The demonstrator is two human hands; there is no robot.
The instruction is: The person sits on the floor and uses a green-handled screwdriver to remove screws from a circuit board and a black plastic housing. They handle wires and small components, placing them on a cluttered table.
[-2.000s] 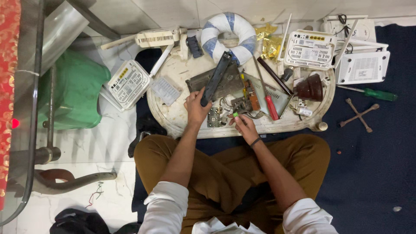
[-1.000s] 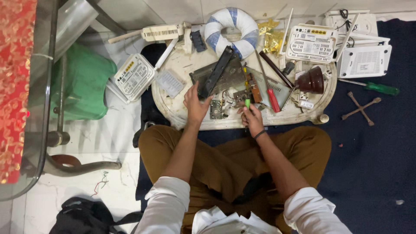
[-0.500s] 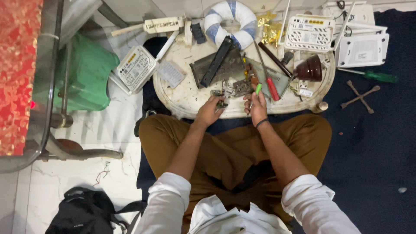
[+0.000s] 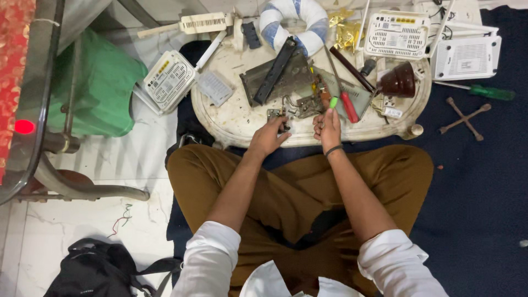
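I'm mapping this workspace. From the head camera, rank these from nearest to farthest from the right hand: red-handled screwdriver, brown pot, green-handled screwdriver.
From the right hand:
1. Red-handled screwdriver, on the tray just above the hand.
2. Brown pot, up and to the right on the tray.
3. Green-handled screwdriver, far right on the blue carpet.

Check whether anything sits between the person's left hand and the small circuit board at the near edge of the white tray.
Nothing visible does. The left hand has its fingertips already at the small circuit board on the white tray; the right hand holds a green-tipped tool alongside.

yellow label (image 4: 163, 67) on left white router (image 4: 169, 80).
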